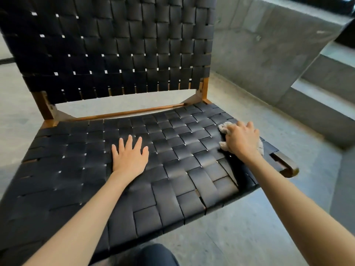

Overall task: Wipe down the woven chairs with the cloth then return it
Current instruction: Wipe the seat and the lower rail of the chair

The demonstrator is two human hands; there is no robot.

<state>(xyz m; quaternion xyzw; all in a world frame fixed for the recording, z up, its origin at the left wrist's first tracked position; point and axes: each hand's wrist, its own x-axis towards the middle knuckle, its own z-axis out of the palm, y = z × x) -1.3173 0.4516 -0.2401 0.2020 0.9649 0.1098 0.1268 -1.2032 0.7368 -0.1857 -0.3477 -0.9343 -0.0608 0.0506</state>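
Wiping underway: my right grip clutches the cloth at the seat right edge; left grip spread flat. Next, sweep leftward.

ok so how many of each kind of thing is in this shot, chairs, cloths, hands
chair: 1
cloth: 1
hands: 2, left hand and right hand
total: 4

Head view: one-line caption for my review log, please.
Right hand grips a crumpled cloth against the right side of the black woven chair seat; left hand rests flat mid-seat.
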